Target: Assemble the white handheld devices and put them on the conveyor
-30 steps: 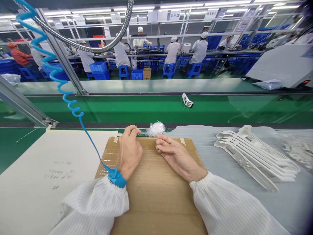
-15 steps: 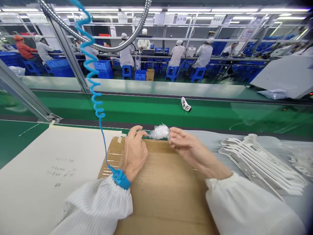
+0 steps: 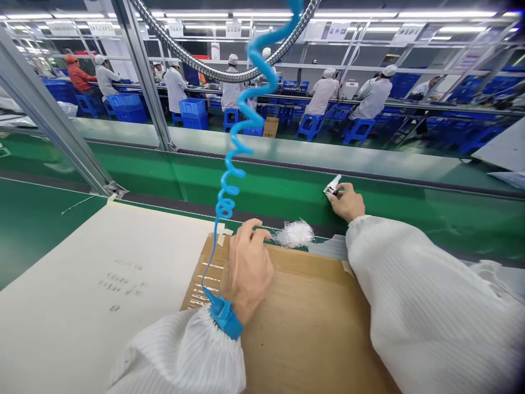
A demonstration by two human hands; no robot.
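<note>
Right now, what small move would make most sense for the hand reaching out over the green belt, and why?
Probably lift the small white plastic piece straight up off the green belt with the right hand. Its fingers are already at the piece, which lies out beyond the cardboard sheet, so a short, steady lift seems least likely to knock it.

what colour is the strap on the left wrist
Bright blue wrist strap, best seen in the head view.

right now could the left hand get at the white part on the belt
Probably yes: only a white fibre wad lies between the left hand and the white plastic part, though the right hand is holding it.
</note>
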